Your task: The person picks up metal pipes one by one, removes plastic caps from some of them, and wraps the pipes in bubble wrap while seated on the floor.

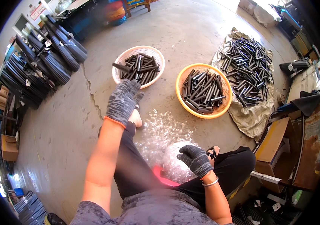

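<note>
My left hand (pixel 124 99), in a grey knitted glove, reaches to the near edge of a pale basket (pixel 116 77) with several short black tubes (pixel 150 69) in it. Its fingers are stretched out. Just beyond the fingertips, a blurred black tube (pixel 121 68) hangs over the basket's left rim, apparently apart from the hand. My right hand (pixel 195 162), gloved alike, is low over a heap of clear, shiny plastic pieces (pixel 175 157) between my legs. Its fingers are bent together; whatever they may hold is hidden.
Right of the pale basket stands an orange basket (pixel 179 98) of black tubes. Many more tubes lie on a tan sheet (pixel 250 123). Bundles of long black rods (pixel 41 60) lean at the left. An open cardboard box (pixel 270 144) is by my right knee.
</note>
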Available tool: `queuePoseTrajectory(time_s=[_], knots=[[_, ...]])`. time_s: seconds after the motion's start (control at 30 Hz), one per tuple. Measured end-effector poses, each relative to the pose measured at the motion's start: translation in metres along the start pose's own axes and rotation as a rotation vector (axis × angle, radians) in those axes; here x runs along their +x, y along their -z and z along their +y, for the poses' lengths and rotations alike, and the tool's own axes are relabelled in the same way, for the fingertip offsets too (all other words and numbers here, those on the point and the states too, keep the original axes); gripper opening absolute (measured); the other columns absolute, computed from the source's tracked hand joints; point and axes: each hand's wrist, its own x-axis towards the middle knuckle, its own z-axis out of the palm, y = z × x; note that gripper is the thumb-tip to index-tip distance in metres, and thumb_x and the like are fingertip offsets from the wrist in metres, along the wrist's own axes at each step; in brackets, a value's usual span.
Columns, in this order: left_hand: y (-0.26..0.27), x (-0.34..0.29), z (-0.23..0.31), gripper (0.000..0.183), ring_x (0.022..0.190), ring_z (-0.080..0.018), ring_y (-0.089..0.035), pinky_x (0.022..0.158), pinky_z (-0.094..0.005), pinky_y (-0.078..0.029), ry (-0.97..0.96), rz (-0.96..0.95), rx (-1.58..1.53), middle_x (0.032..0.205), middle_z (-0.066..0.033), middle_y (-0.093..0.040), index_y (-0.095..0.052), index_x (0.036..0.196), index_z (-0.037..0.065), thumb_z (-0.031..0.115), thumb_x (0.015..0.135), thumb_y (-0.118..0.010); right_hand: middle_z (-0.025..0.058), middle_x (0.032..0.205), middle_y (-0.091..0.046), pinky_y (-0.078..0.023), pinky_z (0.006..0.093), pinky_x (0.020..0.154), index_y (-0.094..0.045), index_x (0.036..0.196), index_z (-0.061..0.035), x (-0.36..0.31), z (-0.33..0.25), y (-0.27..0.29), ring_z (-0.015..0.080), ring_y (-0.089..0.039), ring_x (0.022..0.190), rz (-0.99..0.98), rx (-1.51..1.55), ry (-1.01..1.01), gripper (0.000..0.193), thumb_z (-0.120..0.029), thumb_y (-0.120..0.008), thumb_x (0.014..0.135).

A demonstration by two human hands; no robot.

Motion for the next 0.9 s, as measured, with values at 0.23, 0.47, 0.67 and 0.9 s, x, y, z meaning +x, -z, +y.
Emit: queuePoseTrajectory(time_s=[0.23,0.47,0.67,0.9], knots=[[-0.009,0.009,-0.003,0.028,0.096,-0.0280,-0.059,0.086,-0.0408,-0.048,0.233,0.262,-0.075,0.106,-0.0154,-0.062,-0.057,0.111,0.000,0.016,0.092,-0.043,0.0125,0.092,-0.064,-0.048,0.0375,0.074,-0.061,0.102,-0.0058,0.023,0.001,-0.002,0.0308,-0.061,0.083,-0.163,-0.105,-0.162,0.037,-0.031,-0.069,0.077],[-0.015,0.019,-0.006,0.024,0.087,-0.0252,-0.061,0.077,-0.0373,-0.051,0.257,0.252,-0.049,0.098,-0.0141,-0.064,-0.058,0.108,-0.001,0.011,0.088,-0.052,0.0162,0.083,-0.065,-0.048,0.0399,0.072,-0.066,0.086,-0.0035,0.071,0.043,0.007,0.0327,-0.062,0.080,-0.081,-0.412,-0.263,0.022,-0.024,-0.067,0.078],[-0.038,0.005,0.004,0.031,0.086,-0.0197,-0.061,0.078,-0.0349,-0.051,0.203,-0.094,0.206,0.098,-0.0093,-0.063,-0.052,0.115,-0.002,0.007,0.086,-0.056,0.0164,0.091,-0.064,-0.047,0.0419,0.078,-0.066,0.090,-0.0096,0.113,0.102,-0.011,0.0329,-0.061,0.088,-0.118,-0.538,-0.293,0.026,-0.032,-0.065,0.077],[-0.022,0.011,0.002,0.031,0.091,-0.0193,-0.061,0.082,-0.0347,-0.050,0.296,-0.179,0.110,0.098,-0.0098,-0.063,-0.052,0.115,0.001,0.013,0.087,-0.059,0.0175,0.083,-0.064,-0.048,0.0412,0.074,-0.064,0.089,-0.0091,0.198,0.155,-0.014,0.0340,-0.061,0.083,-0.004,-0.500,-0.390,0.025,-0.025,-0.070,0.072]])
